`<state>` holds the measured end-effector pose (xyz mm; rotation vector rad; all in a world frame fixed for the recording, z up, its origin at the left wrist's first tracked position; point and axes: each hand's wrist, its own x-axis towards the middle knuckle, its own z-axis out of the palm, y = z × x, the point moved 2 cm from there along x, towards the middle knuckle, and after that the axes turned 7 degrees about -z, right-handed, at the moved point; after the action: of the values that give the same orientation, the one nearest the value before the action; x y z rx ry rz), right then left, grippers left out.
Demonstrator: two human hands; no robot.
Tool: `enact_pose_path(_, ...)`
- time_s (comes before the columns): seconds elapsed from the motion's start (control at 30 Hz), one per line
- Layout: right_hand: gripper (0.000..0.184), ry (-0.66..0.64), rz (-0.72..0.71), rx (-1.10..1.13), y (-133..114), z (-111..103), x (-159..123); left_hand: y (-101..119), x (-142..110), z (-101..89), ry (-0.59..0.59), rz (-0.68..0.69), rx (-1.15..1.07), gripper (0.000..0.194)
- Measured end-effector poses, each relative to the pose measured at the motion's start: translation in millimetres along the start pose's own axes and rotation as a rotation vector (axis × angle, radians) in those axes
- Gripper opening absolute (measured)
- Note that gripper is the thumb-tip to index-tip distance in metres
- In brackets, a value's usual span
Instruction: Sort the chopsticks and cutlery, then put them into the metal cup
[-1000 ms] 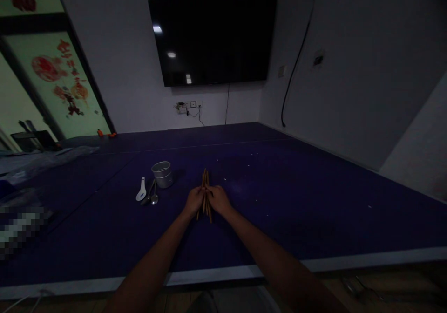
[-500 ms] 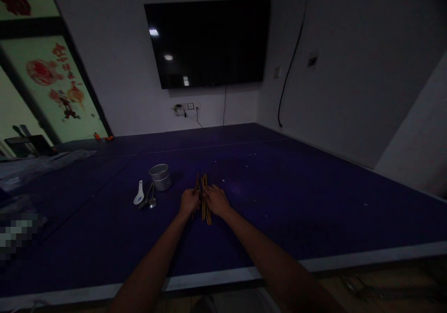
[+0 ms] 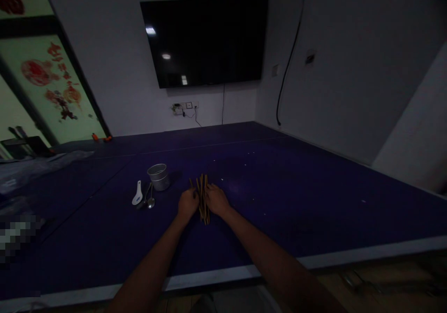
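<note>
A loose bundle of brown chopsticks (image 3: pixel 203 196) lies lengthwise on the purple tabletop, between my two hands. My left hand (image 3: pixel 188 202) is closed at the bundle's left side, and one chopstick pokes out above its fingers at a slant. From the right, my right hand (image 3: pixel 217 200) presses its curled fingers against the bundle. To the left stands a grey metal cup (image 3: pixel 159 178), upright. Beside it lie a white soup spoon (image 3: pixel 137 193) and a metal spoon (image 3: pixel 151 202), with another dark-handled utensil (image 3: pixel 142 204) partly hidden in shadow.
The purple table (image 3: pixel 307 196) has a pale front edge and small white specks on it. Clear plastic wrapping (image 3: pixel 45 164) covers the far left side. Orange objects (image 3: pixel 101 138) sit by the back wall, under a wall-mounted television (image 3: pixel 209 40).
The gap between the two groups of chopsticks has closed, and they now lie together as one bundle. My left hand has loosened slightly around its share. The cup and spoons stay put.
</note>
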<state>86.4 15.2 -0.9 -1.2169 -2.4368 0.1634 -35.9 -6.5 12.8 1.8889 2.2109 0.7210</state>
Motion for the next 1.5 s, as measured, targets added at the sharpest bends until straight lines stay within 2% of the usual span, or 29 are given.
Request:
enact_pose_path(0.13, 0.038, 0.001, 0.008, 0.024, 0, -1, -1, 1, -1, -1.2, -0.065, 0.058, 0.117, 0.034)
enact_pose_path(0.33, 0.042, -0.027, -0.008, 0.038, -1, -2, -3, 1, -3, -1.4, -0.122, 0.055, 0.204, 0.035)
enact_pose_path(0.73, 0.042, -0.067, -0.053, 0.058, 0, -2, -2, 4, -4, 1.0, -0.104, 0.078, 0.211, 0.033)
enact_pose_path(1.13, 0.032, -0.067, 0.101, -0.072, -3, -18, -5, 12, -8, 0.5, -0.105, 0.122, 0.129, 0.029)
enact_pose_path(1.5, 0.030, -0.025, 0.116, -0.038, -5, -19, -8, 17, -17, 0.2, -0.068, 0.075, 0.071, 0.024)
